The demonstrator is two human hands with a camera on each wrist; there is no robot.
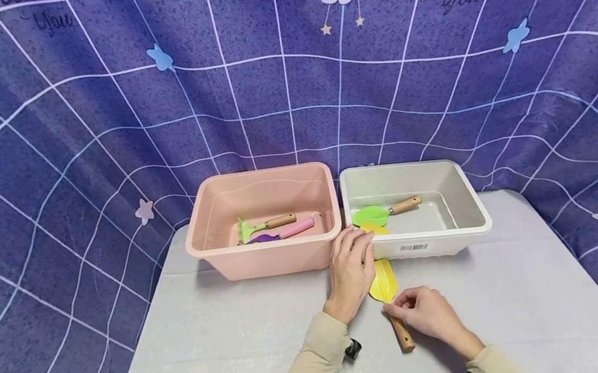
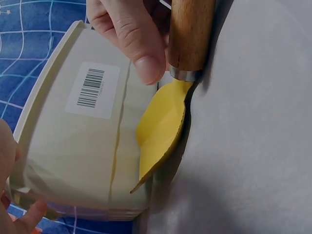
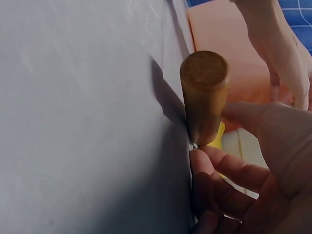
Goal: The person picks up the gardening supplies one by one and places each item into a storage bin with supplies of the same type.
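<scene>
My right hand (image 1: 428,315) pinches a small yellow garden trowel (image 1: 383,281) around the neck, where the metal ferrule meets its wooden handle (image 2: 191,36). The trowel lies low over the table, blade toward the white bin (image 1: 426,247) and handle toward me. At that bin's near left corner, my left hand (image 1: 348,271) grips the rim, fingers over the edge and thumb by the outer wall. Inside the white bin are a green trowel (image 1: 371,215) with a wooden handle and a yellow piece (image 1: 375,228), partly hidden by the front wall.
Left of the white bin stands a pink bin (image 1: 269,260). It holds a green hand rake (image 1: 248,228) with a wooden handle and a purple tool with a pink handle (image 1: 297,227). Behind both bins hangs a blue gridded curtain (image 1: 263,90). A pale cloth covers the table (image 1: 212,349).
</scene>
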